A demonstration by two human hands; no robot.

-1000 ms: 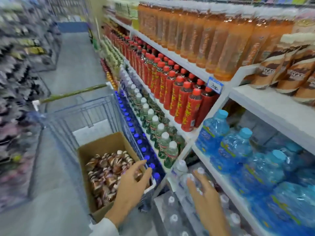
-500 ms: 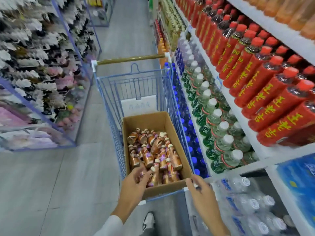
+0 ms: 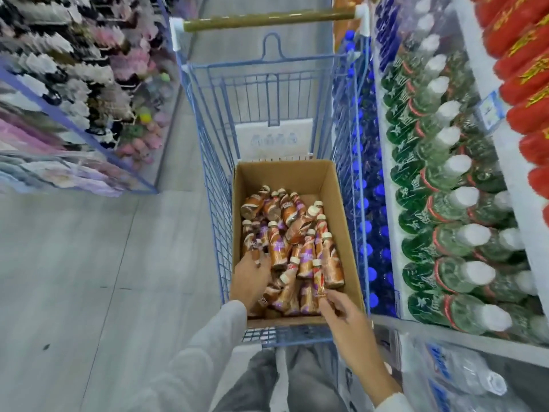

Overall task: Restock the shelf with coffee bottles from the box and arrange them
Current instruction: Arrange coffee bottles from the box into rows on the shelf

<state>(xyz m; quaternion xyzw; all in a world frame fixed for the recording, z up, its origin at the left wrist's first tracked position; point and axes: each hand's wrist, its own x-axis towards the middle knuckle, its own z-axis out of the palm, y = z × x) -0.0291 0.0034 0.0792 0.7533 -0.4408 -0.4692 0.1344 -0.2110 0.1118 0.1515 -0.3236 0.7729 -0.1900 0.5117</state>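
Observation:
A cardboard box (image 3: 341, 203) sits in the blue wire cart (image 3: 208, 162) and holds several brown coffee bottles (image 3: 300, 233) with cream caps, lying in a loose heap. My left hand (image 3: 251, 279) is down inside the box at its left side, with its fingers curled over a coffee bottle (image 3: 252, 243). At the near right corner of the box, my right hand (image 3: 346, 318) pinches the base of another coffee bottle (image 3: 318, 276) between thumb and fingertips. The coffee shelf itself is out of view.
Shelves run close along the cart's right: red bottles (image 3: 525, 84) on top, green bottles with white caps (image 3: 445, 203) below, blue-capped bottles (image 3: 371, 203) beside the cart, packed water (image 3: 463, 379) at bottom right. A rack of small goods (image 3: 74, 93) stands left across the grey aisle floor.
My view swung from the shelf down onto the cart. Both hands moved from the box's near edge into it, the left onto the left-hand bottles, the right onto a bottle's base.

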